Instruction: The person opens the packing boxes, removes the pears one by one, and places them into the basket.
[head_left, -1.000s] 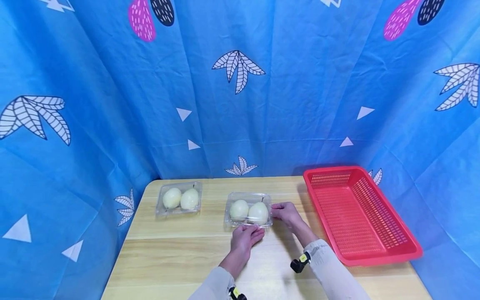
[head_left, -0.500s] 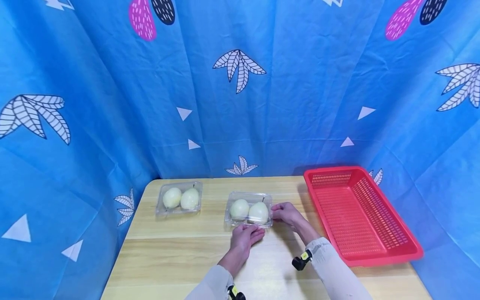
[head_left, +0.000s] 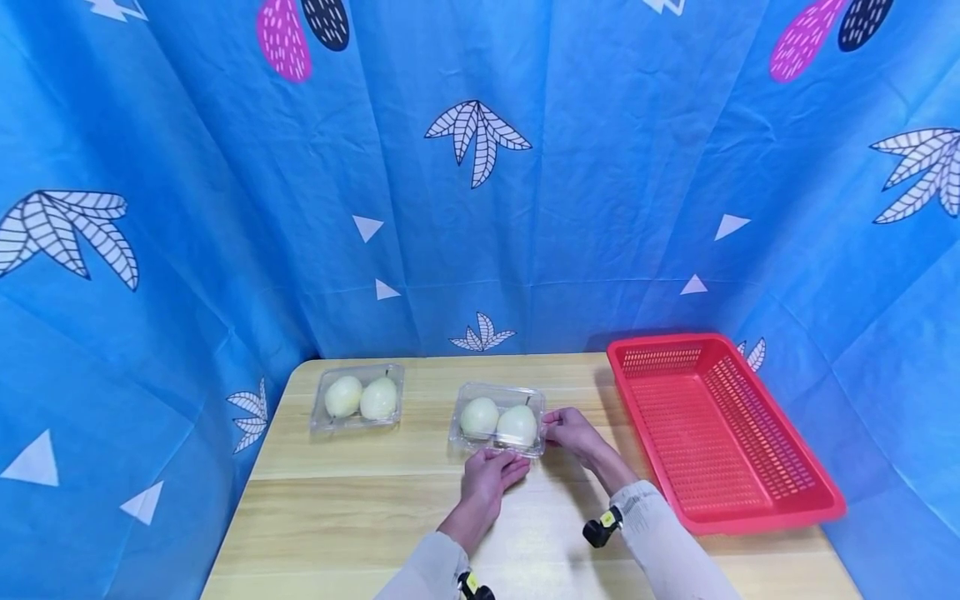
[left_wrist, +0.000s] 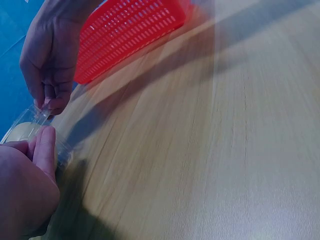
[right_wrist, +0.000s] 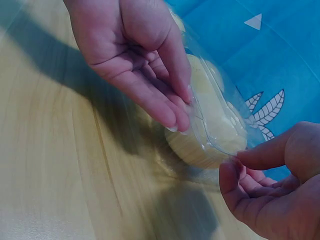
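A clear plastic clamshell box (head_left: 489, 392) with two pale pears (head_left: 516, 426) inside lies mid-table in the head view. My left hand (head_left: 485, 482) is at its front edge, thumb and fingertips pinching the rim, as the right wrist view shows. At the box's right end, my right hand (head_left: 576, 432) pinches the rim between thumb and curled forefinger (right_wrist: 231, 182). The lid covers the pears; I cannot tell whether it is fully closed. Farther left sits a second clear box (head_left: 395, 377), also with two pears (head_left: 379, 398), touched by neither hand.
On the right of the wooden table (head_left: 337, 508) stands a red perforated plastic basket (head_left: 693, 417), with nothing visible inside. Blue patterned curtains (head_left: 480, 242) hang behind the table and at both sides. A small dark device (head_left: 602, 527) is strapped to each wrist.
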